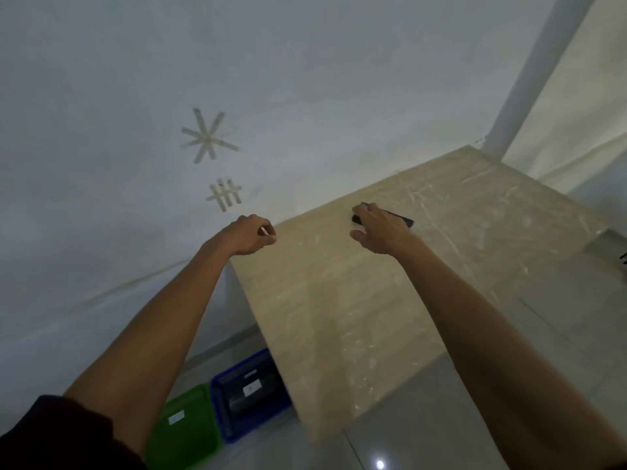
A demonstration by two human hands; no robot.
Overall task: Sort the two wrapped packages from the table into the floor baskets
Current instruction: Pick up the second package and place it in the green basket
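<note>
A flat black wrapped package (402,219) lies near the far left corner of the beige table (356,300). My right hand (380,228) rests on top of it, fingers spread over its left end, thumb apart; a closed grip is not visible. My left hand (252,234) hovers over the table's left edge with fingers loosely curled and nothing in them. On the floor under the table's left side sit a blue basket (220,412), holding a dark wrapped package (252,390) with a white label, and a green basket (185,432) beside it.
A white wall with tape marks (210,137) stands behind the table. A grey object (609,245) lies at the table's right edge. A white pole (522,79) rises behind the far corner. Glossy floor tiles (407,435) show below.
</note>
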